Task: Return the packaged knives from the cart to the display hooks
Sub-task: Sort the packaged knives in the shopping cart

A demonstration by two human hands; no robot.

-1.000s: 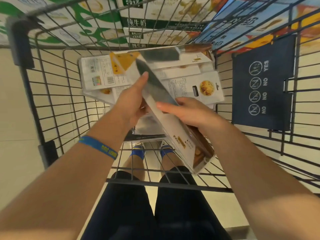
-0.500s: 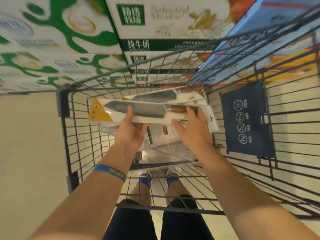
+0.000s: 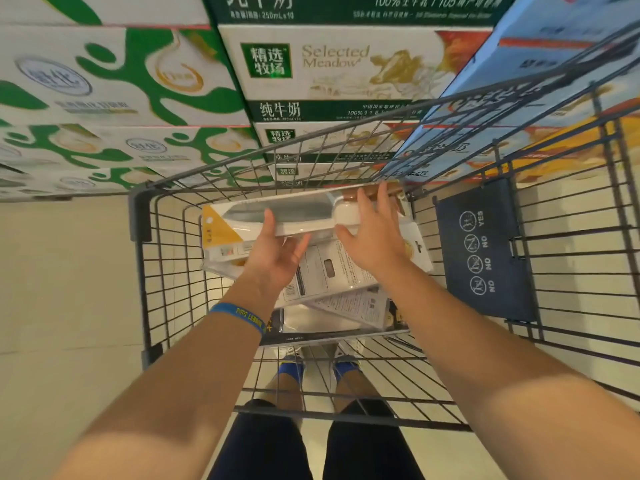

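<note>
My worry is the grip. The packaged knife (image 3: 287,216) lies crosswise at the far end of the cart (image 3: 141,216), above the other packages (image 3: 332,271). Only my left hand (image 3: 277,254) seems to have real hold of it: thumb on the top face, fingers tucked under the near edge, pinching at the blade section. My right hand (image 3: 375,237) is spread flat, fingers straight over the wooden-handle end and thumb by the near edge, so it steadies rather than grips.

If I lift like this, I judge the smooth wrapping could slip out of the pinch and drop onto the pile. The handle end sits close to the front wire wall and could catch on the mesh. The yellow corner juts out left of my left hand, unsupported, and could tip down.

The display hooks are not in view; only stacked milk cartons (image 3: 332,64) stand beyond the cart. I would have to turn away with the knife, and a loose hold makes that risky.
</note>
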